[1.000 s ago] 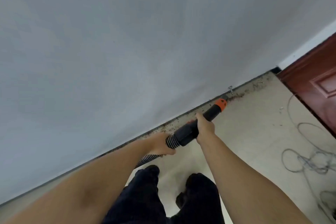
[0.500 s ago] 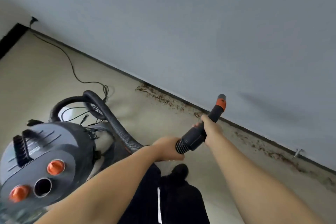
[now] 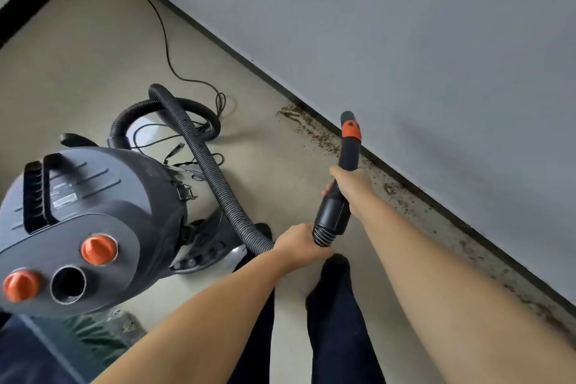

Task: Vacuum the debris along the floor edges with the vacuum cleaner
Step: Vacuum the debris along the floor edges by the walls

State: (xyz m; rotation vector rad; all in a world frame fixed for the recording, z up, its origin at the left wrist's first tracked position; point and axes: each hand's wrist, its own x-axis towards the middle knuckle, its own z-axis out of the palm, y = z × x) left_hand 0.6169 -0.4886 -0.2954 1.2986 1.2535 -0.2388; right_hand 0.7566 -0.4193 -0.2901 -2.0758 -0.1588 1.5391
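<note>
Head view shows the right hand (image 3: pixel 350 185) gripping the black nozzle (image 3: pixel 348 150) and the left hand (image 3: pixel 299 245) gripping the ribbed hose (image 3: pixel 215 171), nozzle tip above brown debris (image 3: pixel 314 131) along the far wall edge, vacuum cleaner (image 3: pixel 93 221) at near left.

Vacuum nozzle (image 3: pixel 349 146) held at wall edge, both hands.
Right hand (image 3: pixel 350 185) grips nozzle; left hand (image 3: pixel 300 245) grips hose (image 3: pixel 215 171) end. Debris (image 3: pixel 314 131) along baseboard (image 3: pixel 249 62). Canister (image 3: pixel 90 221) on floor (image 3: pixel 78 56), left.

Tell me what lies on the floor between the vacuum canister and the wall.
In the head view: the ribbed hose, then bare floor, then a brown debris strip against the wall, beyond the canister.
</note>
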